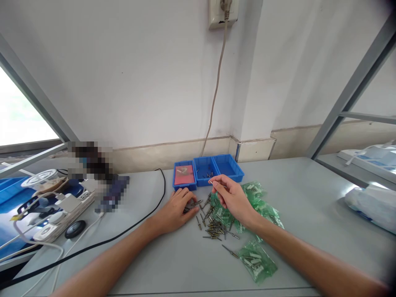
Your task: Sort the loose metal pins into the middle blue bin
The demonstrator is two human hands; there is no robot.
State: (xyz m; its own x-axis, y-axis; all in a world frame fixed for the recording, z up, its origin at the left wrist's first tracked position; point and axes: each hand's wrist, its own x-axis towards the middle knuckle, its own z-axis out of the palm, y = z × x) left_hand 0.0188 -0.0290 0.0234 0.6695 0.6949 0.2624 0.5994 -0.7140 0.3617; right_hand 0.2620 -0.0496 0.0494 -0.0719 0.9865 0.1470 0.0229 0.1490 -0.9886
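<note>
My left hand (179, 208) rests on the table with curved fingers closed around some small metal pins (196, 203). Pinched between the thumb and forefinger of my right hand (227, 196) is a small thin part with a pale tip, too small to identify. Below and between the hands lies a loose pile of metal pins (215, 227). Green plastic bags (260, 206) with parts in them lie under and beside my right hand, and another green bag (256, 262) is nearer the front edge. Behind the hands, a blue divided tray (204, 181) holds a few pins in its left compartment.
A smaller blue tray (185, 187) with a red insert stands left of the divided one. A black cable (123, 232) crosses the table's left side. Further left are a power strip (51, 231) and a black round object (75, 229). A plastic-wrapped bundle (371, 206) lies far right.
</note>
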